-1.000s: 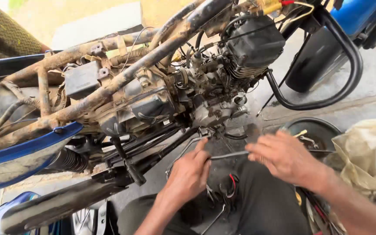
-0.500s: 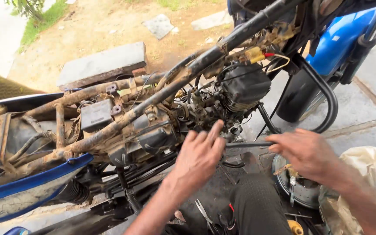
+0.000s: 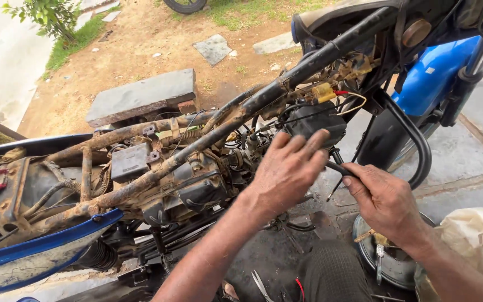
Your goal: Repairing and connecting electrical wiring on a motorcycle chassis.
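Slim dark tool (image 3: 339,168), perhaps a screwdriver, near-level, beside engine (image 3: 197,187)

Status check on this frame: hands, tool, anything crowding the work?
Left hand open, fingers spread over the engine. Right hand shut on a thin dark tool. Rusty frame tube and loose wires crowd the spot.

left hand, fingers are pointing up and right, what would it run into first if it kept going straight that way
Probably the dark engine block beneath the rusty frame tube. The left hand has its fingertips overlapping that block's lower edge already, so contact looks near, though the depth between them is unclear from the head view.
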